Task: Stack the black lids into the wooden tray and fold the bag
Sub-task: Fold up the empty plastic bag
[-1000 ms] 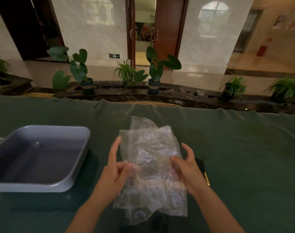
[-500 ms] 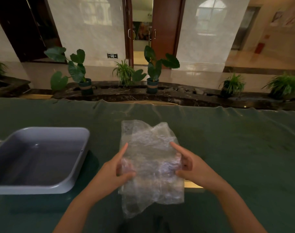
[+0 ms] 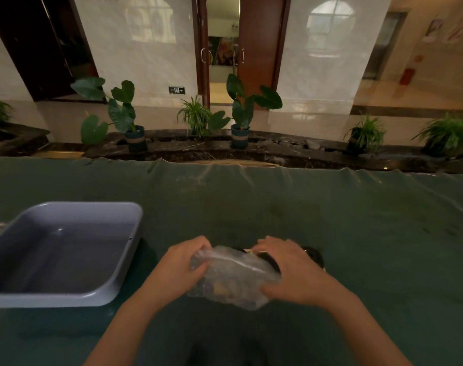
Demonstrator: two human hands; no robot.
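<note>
Folded down from the upright sheet we held a second ago, the clear plastic bag (image 3: pixel 233 278) now lies as a squat bundle low over the green-covered desk (image 3: pixel 357 220), and our view has dropped with it. Our left hand (image 3: pixel 184 262) has its grip clamped on the bag's 9 o'clock edge, fingers curled over the fold; our right hand (image 3: pixel 291 270) presses down on the 3 o'clock side, its grip closed on the film.

Beneath the bag, toward 1 o'clock, dark round shapes, which we take for the black lids (image 3: pixel 313 256), peek out beside a thin pale strip that may be the wooden tray's rim; we cannot tell for certain. An empty grey plastic bin (image 3: pixel 98 291) sits well apart at 9 o'clock.

We judge the lids stowed and the folding midway. The risk from here: this springy, crinkled film may pop open once either hand lifts, because no crease has been pressed flat. Pushing down hard could also shift the lids hidden underneath.
</note>
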